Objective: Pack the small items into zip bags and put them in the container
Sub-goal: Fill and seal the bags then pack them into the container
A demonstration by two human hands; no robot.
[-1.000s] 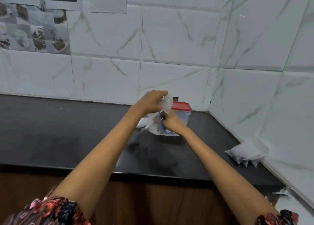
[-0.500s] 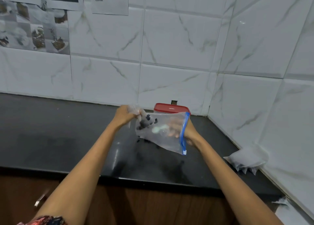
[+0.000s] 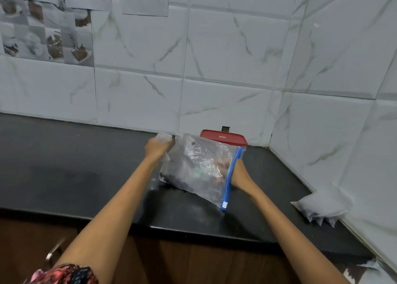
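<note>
Left hand (image 3: pixel 158 148) grips zip bag (image 3: pixel 197 167) bottom corner; right hand (image 3: pixel 238 174) pinches blue zip edge, stretching it taut, likely for sealing, above worktop (image 3: pixel 64 165).

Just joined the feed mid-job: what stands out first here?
A clear zip bag with a blue seal, dark bits inside, held up over the black counter by the left hand and right hand. Behind it sits a red-lidded container near the corner; more bags lie against the right wall.
</note>
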